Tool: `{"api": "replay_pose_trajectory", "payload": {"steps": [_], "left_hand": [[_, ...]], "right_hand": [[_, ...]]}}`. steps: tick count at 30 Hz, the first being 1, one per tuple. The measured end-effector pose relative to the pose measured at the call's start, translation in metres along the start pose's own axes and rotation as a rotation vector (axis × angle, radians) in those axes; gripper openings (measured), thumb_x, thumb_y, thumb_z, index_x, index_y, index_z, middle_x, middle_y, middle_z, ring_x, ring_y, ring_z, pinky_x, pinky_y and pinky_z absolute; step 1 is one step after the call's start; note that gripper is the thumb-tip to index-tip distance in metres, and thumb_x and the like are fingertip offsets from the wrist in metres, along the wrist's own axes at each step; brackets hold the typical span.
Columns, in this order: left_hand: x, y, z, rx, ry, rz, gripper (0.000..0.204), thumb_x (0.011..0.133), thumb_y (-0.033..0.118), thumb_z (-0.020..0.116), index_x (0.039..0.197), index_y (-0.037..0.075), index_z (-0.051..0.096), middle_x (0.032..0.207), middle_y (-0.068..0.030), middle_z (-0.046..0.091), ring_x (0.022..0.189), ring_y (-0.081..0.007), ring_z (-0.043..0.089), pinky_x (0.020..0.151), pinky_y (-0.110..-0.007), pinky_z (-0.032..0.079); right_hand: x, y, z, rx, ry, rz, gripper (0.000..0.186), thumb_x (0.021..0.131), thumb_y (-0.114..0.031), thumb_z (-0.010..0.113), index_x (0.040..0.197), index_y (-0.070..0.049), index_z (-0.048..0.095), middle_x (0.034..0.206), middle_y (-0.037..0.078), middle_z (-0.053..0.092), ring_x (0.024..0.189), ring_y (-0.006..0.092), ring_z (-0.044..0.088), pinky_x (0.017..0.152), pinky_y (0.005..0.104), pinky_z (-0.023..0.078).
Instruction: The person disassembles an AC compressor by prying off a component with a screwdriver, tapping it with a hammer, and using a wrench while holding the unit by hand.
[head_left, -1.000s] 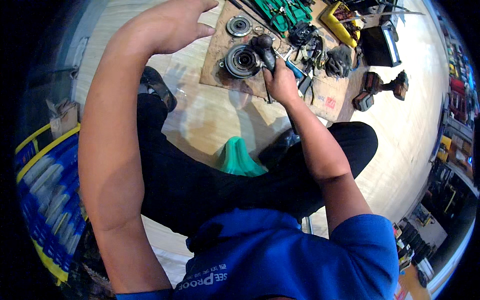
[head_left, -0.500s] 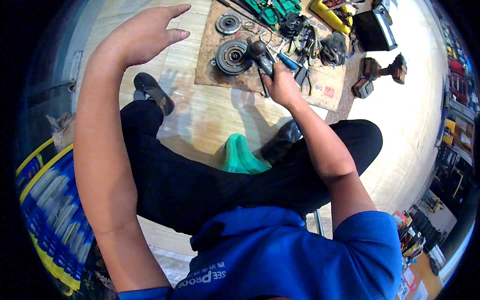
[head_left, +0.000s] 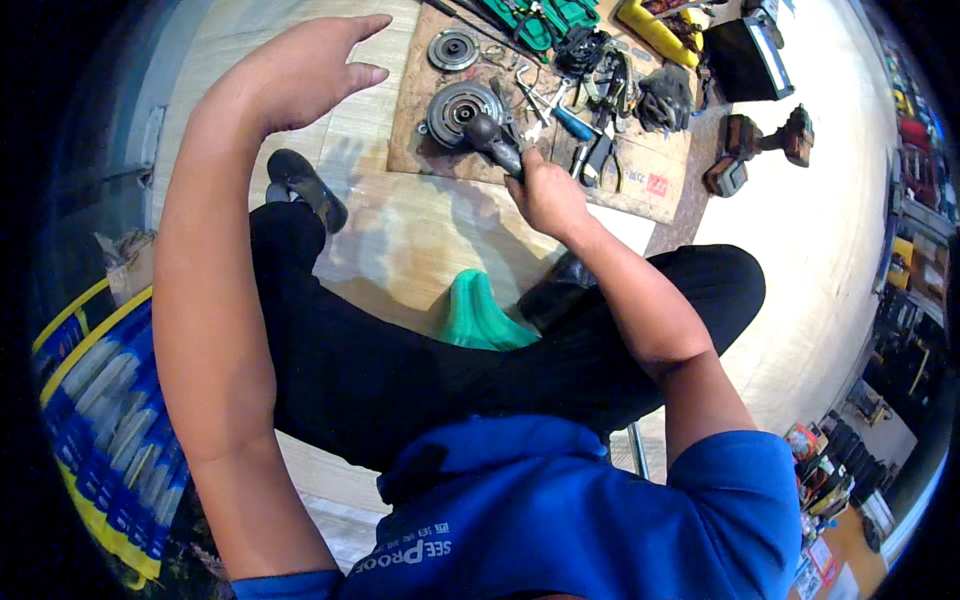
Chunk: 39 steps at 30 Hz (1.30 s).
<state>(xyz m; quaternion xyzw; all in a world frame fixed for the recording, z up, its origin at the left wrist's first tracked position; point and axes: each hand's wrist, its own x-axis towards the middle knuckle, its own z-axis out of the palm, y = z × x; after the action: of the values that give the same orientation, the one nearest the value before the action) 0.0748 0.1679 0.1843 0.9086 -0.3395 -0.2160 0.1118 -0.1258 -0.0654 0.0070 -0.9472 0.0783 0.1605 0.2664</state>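
Note:
My right hand (head_left: pixel 545 195) grips the handle of a dark hammer-like tool (head_left: pixel 490 138), whose rounded head rests on a round metal pulley disc (head_left: pixel 455 110) lying on a brown cardboard sheet (head_left: pixel 420 150). My left hand (head_left: pixel 300 70) is raised in the air with fingers spread, holding nothing, left of the cardboard. A smaller metal disc (head_left: pixel 453 50) lies farther back on the same sheet.
Wrenches, pliers and a blue-handled tool (head_left: pixel 575 125) lie beside the disc. Black gloves (head_left: pixel 665 95), a green tool tray (head_left: pixel 545 20), a yellow tool (head_left: pixel 655 30), a black box (head_left: pixel 740 60) and a cordless drill (head_left: pixel 760 145) sit farther right. A green stool (head_left: pixel 480 315) is under my legs.
My left hand has dropped lower and moved left in view. My right hand stays on the tool at the disc, and the view has shifted so the cardboard sits lower.

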Motion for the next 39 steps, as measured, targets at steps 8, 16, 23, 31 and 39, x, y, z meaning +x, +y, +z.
{"api": "replay_pose_trajectory", "payload": {"steps": [8,16,23,31,39], "left_hand": [[-0.002,-0.002,-0.003,0.029,-0.002,0.011,0.059,0.092,0.023,0.064,0.143,0.001,0.045,0.143,-0.0223,0.050,0.132,-0.0359,0.048,0.112,-0.039,0.037],[-0.011,0.032,-0.037,0.047,-0.120,-0.122,0.059,0.090,0.026,0.062,0.140,-0.001,0.047,0.133,-0.0244,0.057,0.121,-0.0365,0.056,0.103,-0.040,0.044],[-0.008,0.027,-0.039,0.061,-0.108,-0.075,0.060,0.091,0.026,0.061,0.141,-0.002,0.046,0.134,-0.0253,0.056,0.122,-0.0367,0.055,0.104,-0.039,0.043],[-0.016,0.013,-0.040,-0.007,-0.075,-0.036,0.059,0.089,0.024,0.061,0.139,-0.004,0.047,0.130,-0.0266,0.058,0.120,-0.0366,0.057,0.103,-0.039,0.044],[-0.029,0.018,-0.048,0.005,-0.066,-0.064,0.057,0.089,0.024,0.060,0.138,-0.002,0.049,0.130,-0.0255,0.059,0.120,-0.0354,0.057,0.103,-0.039,0.044]], "right_hand": [[0.004,-0.004,0.004,0.067,-0.036,0.014,0.031,0.089,-0.021,0.064,0.103,0.001,0.049,0.084,0.030,0.064,0.086,0.0484,0.063,0.075,0.0547,0.050],[0.034,-0.015,-0.003,0.208,0.169,-0.089,0.032,0.089,-0.025,0.067,0.099,0.003,0.053,0.075,0.029,0.062,0.078,0.0490,0.063,0.068,0.0528,0.049],[0.062,-0.016,0.014,0.037,0.052,-0.141,0.032,0.089,-0.025,0.065,0.097,0.002,0.051,0.085,0.031,0.063,0.083,0.0486,0.062,0.073,0.0552,0.048],[0.060,-0.033,0.016,0.000,-0.011,-0.106,0.034,0.088,-0.025,0.065,0.102,0.001,0.049,0.085,0.031,0.064,0.084,0.0498,0.062,0.075,0.0558,0.050],[0.071,-0.023,-0.005,0.172,0.229,-0.099,0.033,0.087,-0.027,0.069,0.094,0.003,0.056,0.075,0.025,0.063,0.072,0.0427,0.064,0.066,0.0470,0.049]]}}
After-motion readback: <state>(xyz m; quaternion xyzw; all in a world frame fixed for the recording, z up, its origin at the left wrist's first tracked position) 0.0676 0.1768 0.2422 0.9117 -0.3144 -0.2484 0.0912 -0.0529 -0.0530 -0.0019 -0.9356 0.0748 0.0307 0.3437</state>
